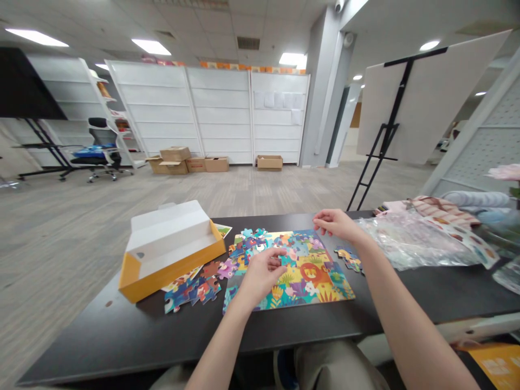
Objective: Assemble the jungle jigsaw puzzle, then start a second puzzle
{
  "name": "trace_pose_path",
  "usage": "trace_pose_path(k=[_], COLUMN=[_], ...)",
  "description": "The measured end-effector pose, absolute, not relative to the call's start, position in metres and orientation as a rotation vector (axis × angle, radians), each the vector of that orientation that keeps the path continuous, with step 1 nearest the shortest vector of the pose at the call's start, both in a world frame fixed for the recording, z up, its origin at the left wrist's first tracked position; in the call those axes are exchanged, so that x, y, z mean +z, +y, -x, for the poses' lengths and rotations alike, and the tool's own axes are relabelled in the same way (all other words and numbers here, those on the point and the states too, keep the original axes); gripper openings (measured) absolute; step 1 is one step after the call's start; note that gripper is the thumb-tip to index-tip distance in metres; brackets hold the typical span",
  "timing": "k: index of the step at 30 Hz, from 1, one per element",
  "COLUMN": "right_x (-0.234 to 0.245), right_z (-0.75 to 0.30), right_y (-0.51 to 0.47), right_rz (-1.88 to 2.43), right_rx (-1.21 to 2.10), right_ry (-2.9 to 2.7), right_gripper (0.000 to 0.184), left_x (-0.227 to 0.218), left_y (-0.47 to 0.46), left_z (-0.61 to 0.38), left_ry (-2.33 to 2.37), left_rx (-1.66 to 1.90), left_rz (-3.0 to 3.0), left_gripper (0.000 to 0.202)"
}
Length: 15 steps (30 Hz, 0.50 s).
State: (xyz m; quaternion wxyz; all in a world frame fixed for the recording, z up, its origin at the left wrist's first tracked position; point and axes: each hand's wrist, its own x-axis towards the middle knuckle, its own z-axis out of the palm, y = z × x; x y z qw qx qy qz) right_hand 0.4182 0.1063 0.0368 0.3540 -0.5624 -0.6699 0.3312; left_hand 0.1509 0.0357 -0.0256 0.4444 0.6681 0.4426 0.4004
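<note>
A colourful jigsaw puzzle (pixel 317 273) with a lion and other animals lies on the black table in front of me. My left hand (pixel 262 273) is over its middle-left part, fingers loosely bent and thumb apart, with nothing visible between them. At the puzzle's far right corner hovers my right hand (pixel 333 223), its fingers loosely curved and no piece visible in them. Loose puzzle pieces (pixel 195 290) lie in a heap left of the puzzle. More pieces (pixel 254 234) overlap its far left edge, and a few pieces (pixel 349 258) lie to the right, beside my right forearm.
An opened yellow and white box (pixel 170 254) stands tilted at the table's left. Clear plastic packaging (pixel 414 241) and folded cloths (pixel 442 208) lie on the right, near a glass vase (pixel 509 273). Beyond the table stand a black easel (pixel 384 138) and cardboard boxes (pixel 174 161).
</note>
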Motion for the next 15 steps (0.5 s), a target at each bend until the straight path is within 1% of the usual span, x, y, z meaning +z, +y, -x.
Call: trace_pose_path(k=[4, 9, 12, 15], right_x=[0.018, -0.001, -0.002, -0.004], right_z=[-0.430, -0.438, -0.441, -0.441], right_y=[0.137, 0.138, 0.136, 0.136], right_rz=[1.597, 1.739, 1.776, 1.787], right_rx=[0.620, 0.343, 0.255, 0.261], right_ry=[-1.803, -2.050, -2.122, -2.197], right_gripper=[0.016, 0.019, 0.022, 0.021], left_x=[-0.030, -0.029, -0.022, -0.015], left_y=[0.039, 0.038, 0.047, 0.064], left_z=[-0.152, -0.159, -0.170, -0.189], left_ry=[1.125, 1.098, 1.078, 1.052], left_rx=[0.973, 0.918, 0.866, 0.817], left_rz=[-1.686, -1.739, -1.743, -1.709], left_gripper=[0.035, 0.036, 0.036, 0.038])
